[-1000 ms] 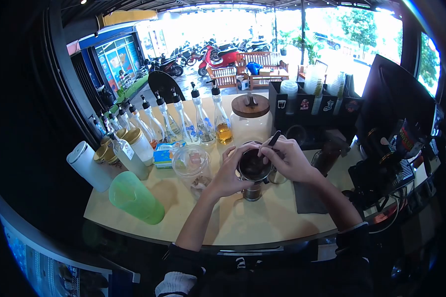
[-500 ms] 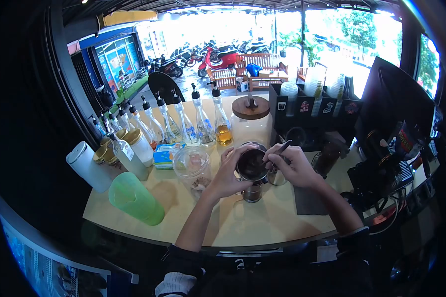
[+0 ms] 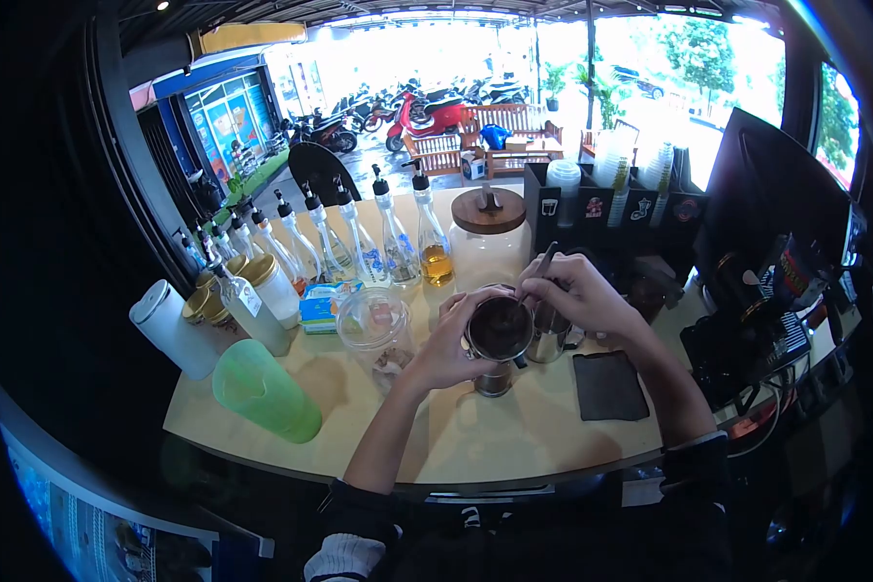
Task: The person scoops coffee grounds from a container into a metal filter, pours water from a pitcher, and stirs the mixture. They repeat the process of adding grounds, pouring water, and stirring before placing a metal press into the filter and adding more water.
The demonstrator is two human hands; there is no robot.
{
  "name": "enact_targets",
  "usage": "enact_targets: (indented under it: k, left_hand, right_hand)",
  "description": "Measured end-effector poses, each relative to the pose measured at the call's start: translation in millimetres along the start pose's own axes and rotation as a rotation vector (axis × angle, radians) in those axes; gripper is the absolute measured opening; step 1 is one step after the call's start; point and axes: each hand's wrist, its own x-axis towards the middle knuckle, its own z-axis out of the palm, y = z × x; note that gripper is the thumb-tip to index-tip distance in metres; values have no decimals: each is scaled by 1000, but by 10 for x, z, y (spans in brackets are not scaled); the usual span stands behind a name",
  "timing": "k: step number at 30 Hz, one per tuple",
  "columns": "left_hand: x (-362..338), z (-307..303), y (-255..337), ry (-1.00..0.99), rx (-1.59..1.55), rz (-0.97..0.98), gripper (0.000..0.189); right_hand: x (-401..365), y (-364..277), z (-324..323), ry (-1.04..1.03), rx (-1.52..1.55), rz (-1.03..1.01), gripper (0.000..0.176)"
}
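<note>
My left hand (image 3: pixel 448 344) is wrapped around a round cup (image 3: pixel 501 330) with dark brown contents, its mouth tipped towards me. In my right hand (image 3: pixel 580 293) is the dark handle of a spoon (image 3: pixel 547 260). Its lower end reaches into the cup, where the bowl is hard to make out. Just below the cup shows the lower part of a glass or metal vessel (image 3: pixel 493 380), mostly hidden. A shiny metal pitcher (image 3: pixel 547 341) stands right beside the cup, partly under my right hand.
Left of my hands stand a clear plastic jar (image 3: pixel 374 325) and a green pitcher (image 3: pixel 267 390). Behind are several pump bottles (image 3: pixel 400 238) and a wooden-lidded jar (image 3: pixel 491 215). A dark cloth (image 3: pixel 610 386) lies at right, near a black cup holder (image 3: pixel 592 233).
My right hand has shifted slightly up, and the spoon handle now stands more upright. The cup has moved slightly right and down, showing more of its inside.
</note>
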Motion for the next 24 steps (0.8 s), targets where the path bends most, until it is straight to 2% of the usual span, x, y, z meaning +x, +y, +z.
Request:
enact_targets:
  k: [2, 3, 8, 10, 11, 12, 14, 15, 19, 24]
  left_hand:
    - [0, -13, 10, 5, -36, -4, 85]
    - [-1, -13, 14, 5, -35, -4, 85]
    - [-19, -13, 62, 11, -58, -87, 84]
    - [-28, -10, 57, 19, -54, -91, 84]
    - [-25, -7, 55, 24, -52, -93, 84]
    - [-22, -8, 58, 23, -51, -93, 84]
    - [-21, -12, 66, 18, -24, -64, 84]
    - [-23, -12, 68, 19, -25, -64, 84]
    - [-16, -12, 55, 10, -26, -75, 84]
    - [1, -5, 34, -27, 18, -34, 86]
  right_hand:
    - [13, -32, 68, -4, 73, -164, 16]
    - [14, -47, 75, -60, 48, -132, 17]
    - [23, -89, 53, -2, 71, -3, 13]
    - [28, -37, 142, -8, 44, -207, 19]
    - [38, 4, 150, 33, -82, -311, 19]
    - [39, -5, 120, 34, -82, -310, 19]
    - [29, -41, 52, 40, -32, -107, 19]
    - [23, -30, 57, 40, -9, -87, 18]
    - [23, -111, 67, -80, -3, -86, 15]
    - [99, -61, 2, -21, -2, -109, 15]
